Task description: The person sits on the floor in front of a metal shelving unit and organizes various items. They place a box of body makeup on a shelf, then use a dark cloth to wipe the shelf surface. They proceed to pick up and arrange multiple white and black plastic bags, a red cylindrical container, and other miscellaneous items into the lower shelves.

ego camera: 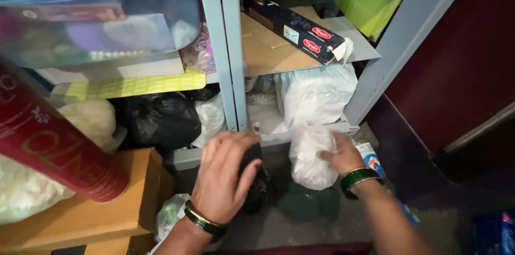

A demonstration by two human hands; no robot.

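Observation:
My left hand [225, 174] wraps over a dark, black object [256, 185] low in front of the grey metal shelf unit [232, 72]. My right hand [343, 154] presses against a translucent white plastic bag [308, 158] that stands on the floor beside it. Both wrists wear green and gold bangles. A dark green lump [307, 204] lies under the white bag. What the black object is cannot be made out.
A long dark box [295, 28] lies on the right shelf board. White bags [316, 91] and a black bag [161, 118] fill the lower shelves. A clear bin with a blue lid [102, 13], a red cylinder [53, 145] and a cardboard box [107, 207] sit at left.

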